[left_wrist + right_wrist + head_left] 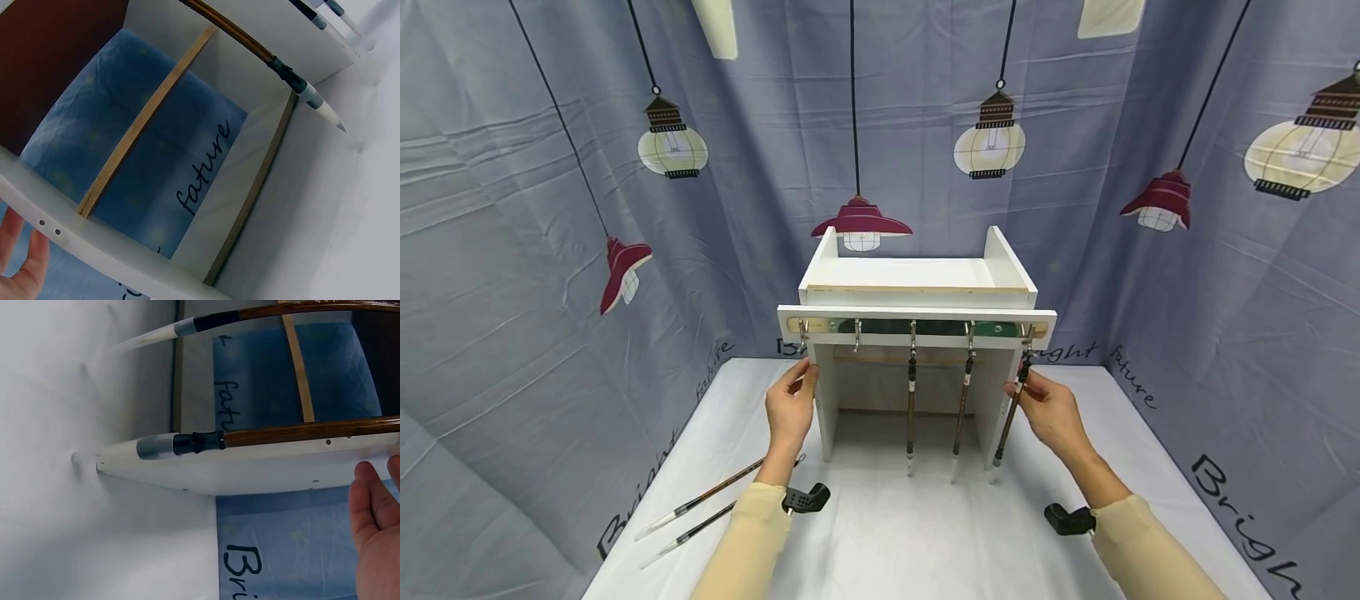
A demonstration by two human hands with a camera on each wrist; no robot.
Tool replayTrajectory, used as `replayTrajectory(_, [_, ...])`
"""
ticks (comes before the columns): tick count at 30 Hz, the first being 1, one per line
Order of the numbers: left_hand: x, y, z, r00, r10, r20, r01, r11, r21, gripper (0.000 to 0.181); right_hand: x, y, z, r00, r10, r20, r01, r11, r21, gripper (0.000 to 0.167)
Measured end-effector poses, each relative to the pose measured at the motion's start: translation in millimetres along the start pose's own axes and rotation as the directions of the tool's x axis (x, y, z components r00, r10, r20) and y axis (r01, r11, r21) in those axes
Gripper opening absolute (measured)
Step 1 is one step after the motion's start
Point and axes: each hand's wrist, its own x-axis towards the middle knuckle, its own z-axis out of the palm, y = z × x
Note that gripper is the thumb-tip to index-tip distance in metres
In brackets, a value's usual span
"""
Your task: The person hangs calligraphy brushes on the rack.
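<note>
A white wooden rack [917,314] stands on the table, with a row of metal hooks along its front board. Three calligraphy brushes hang tip-down from hooks: a middle brush [911,408], another brush [962,404] beside it, and a tilted brush [1013,408] at the far right. My left hand [790,408] is at the rack's left side panel [94,240], its fingertips against the outer face. At the right side panel [269,459] is my right hand [1054,412], fingers fairly straight behind the rightmost brush. Neither hand grips a brush.
Two more brushes lie on the white table [880,542] at the left, a brown brush [718,487] and a dark brush [700,527], partly behind my left forearm. The rack's top shelf [910,271] has raised sides. A lamp-patterned curtain [760,208] surrounds the table.
</note>
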Motion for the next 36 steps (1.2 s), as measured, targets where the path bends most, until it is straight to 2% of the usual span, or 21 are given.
replayTrajectory(9, [-3.1,-4.7,-6.5,0.999,0.007,0.047,-0.008,1.000,0.008,0.038,-2.0,1,1,1.000,0.011,0.001,-0.011,1.000,0.000,0.062])
replayTrajectory(20, [-5.2,-12.5,-20.8,0.993,-0.022,0.112,0.023,1.000,-0.003,0.039,-1.0,1,1,1.000,-0.001,-0.012,0.001,1.000,0.010,0.060])
replayTrajectory(30, [-11.5,-26.2,-39.1,0.989,-0.036,0.146,0.031,0.999,0.034,0.045,-1.2,-1,1,0.999,0.044,0.001,-0.044,0.998,0.033,0.066])
replayTrajectory(36, [-17.6,-35.8,-57.9,0.982,-0.055,0.182,0.039,0.995,0.090,0.045,-0.3,-1,2,0.999,0.041,0.003,-0.041,0.998,0.049,0.066])
